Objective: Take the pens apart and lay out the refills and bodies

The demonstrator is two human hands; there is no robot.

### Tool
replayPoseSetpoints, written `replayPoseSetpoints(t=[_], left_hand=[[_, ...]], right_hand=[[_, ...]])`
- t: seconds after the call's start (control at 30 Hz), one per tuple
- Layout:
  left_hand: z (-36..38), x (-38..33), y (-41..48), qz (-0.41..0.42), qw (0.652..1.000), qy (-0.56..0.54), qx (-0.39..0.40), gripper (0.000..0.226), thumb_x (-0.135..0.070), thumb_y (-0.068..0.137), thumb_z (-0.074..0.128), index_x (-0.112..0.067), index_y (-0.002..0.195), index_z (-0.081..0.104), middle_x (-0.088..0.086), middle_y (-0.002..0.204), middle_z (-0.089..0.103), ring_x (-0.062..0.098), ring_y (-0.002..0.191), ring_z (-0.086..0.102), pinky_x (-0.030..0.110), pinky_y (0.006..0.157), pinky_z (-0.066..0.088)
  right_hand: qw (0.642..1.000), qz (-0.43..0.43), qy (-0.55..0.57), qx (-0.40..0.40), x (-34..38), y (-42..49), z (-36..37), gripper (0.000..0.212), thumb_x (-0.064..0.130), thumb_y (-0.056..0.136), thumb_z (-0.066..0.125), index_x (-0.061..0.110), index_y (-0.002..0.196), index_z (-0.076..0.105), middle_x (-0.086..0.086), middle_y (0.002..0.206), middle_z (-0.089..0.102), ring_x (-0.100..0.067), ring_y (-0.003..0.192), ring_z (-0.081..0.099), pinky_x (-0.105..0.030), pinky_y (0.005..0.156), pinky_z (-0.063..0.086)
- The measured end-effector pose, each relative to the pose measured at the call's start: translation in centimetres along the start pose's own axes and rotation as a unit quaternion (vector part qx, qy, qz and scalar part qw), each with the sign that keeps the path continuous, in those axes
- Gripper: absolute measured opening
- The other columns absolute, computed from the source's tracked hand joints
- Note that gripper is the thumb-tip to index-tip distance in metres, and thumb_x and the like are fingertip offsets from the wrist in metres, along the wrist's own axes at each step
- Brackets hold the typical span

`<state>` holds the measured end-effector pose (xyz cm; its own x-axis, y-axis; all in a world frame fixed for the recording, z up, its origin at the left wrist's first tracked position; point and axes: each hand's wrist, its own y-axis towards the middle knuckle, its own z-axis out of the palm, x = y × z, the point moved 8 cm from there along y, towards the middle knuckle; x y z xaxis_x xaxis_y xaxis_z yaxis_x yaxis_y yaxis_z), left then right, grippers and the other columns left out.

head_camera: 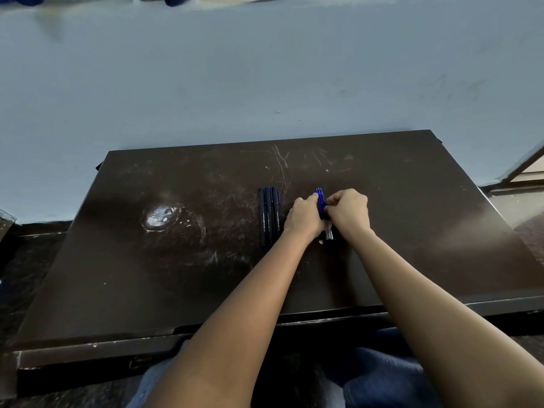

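Note:
Three dark pen bodies [269, 214] with white lettering lie side by side in the middle of the dark brown table [176, 275], their long axes pointing away from me. Just right of them is a small bundle of blue refills [321, 201] with silvery tips toward me. My left hand [303, 216] presses against the bundle's left side and my right hand [348, 214] against its right side, fingers pinched on the refills. The hands hide the middle of the bundle, so I cannot tell how many refills it holds.
A round whitish worn patch [159, 217] marks the table at the left. A pale blue wall [265, 69] rises right behind the table's far edge. My knees in blue jeans [382, 375] sit below the near edge.

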<state>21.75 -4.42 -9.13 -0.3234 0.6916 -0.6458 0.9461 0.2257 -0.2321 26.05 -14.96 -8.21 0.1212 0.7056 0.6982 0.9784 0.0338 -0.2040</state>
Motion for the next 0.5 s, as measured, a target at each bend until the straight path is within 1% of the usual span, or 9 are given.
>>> replayPoseSetpoints(t=[0.13, 0.27, 0.33, 0.43, 0.5], left_hand=[[0.1, 0.2, 0.0, -0.009, 1.000, -0.003, 0.006, 0.070, -0.027, 0.080, 0.073, -0.015, 0.140, 0.040, 0.016, 0.123, 0.050, 0.032, 0.115, 0.052, 0.040, 0.095, 0.045], [-0.7, 0.1, 0.0, -0.011, 1.000, -0.008, -0.011, 0.067, -0.026, 0.083, 0.069, -0.012, 0.141, 0.039, 0.014, 0.120, 0.055, 0.028, 0.114, 0.053, 0.035, 0.088, 0.044], [-1.4, 0.1, -0.2, -0.009, 1.000, -0.002, -0.030, 0.060, -0.022, 0.087, 0.064, -0.011, 0.140, 0.039, 0.013, 0.123, 0.053, 0.027, 0.114, 0.054, 0.033, 0.087, 0.043], [-3.3, -0.2, -0.8, 0.011, 0.996, 0.026, -0.085, 0.051, -0.018, 0.093, 0.055, -0.008, 0.141, 0.038, 0.016, 0.133, 0.048, 0.029, 0.122, 0.050, 0.037, 0.095, 0.043], [-4.9, -0.6, -1.6, 0.017, 0.991, 0.047, -0.121, 0.049, -0.017, 0.096, 0.050, -0.007, 0.142, 0.037, 0.016, 0.136, 0.046, 0.030, 0.125, 0.047, 0.038, 0.097, 0.042]], right_hand=[[1.000, -0.003, -0.002, 0.000, 0.0, 0.0, -0.2, 0.020, 0.004, 0.081, 0.060, 0.011, 0.096, 0.071, -0.012, 0.101, 0.069, -0.030, 0.091, 0.066, -0.036, 0.078, 0.055], [1.000, -0.016, 0.006, -0.017, 0.4, -0.4, -0.7, 0.023, 0.006, 0.082, 0.057, 0.011, 0.100, 0.070, -0.011, 0.103, 0.069, -0.030, 0.093, 0.066, -0.039, 0.080, 0.055], [0.999, -0.027, 0.002, -0.027, 0.8, -0.7, -0.7, 0.026, 0.009, 0.084, 0.053, 0.012, 0.104, 0.069, -0.010, 0.104, 0.068, -0.030, 0.093, 0.065, -0.039, 0.080, 0.055], [0.996, -0.060, -0.029, -0.051, 1.8, -1.3, -0.9, 0.030, 0.013, 0.088, 0.049, 0.013, 0.112, 0.066, -0.011, 0.109, 0.068, -0.031, 0.098, 0.064, -0.039, 0.081, 0.054], [0.993, -0.081, -0.052, -0.068, 2.7, -1.7, -1.3, 0.031, 0.015, 0.090, 0.047, 0.013, 0.117, 0.063, -0.011, 0.114, 0.065, -0.031, 0.103, 0.061, -0.039, 0.082, 0.052]])
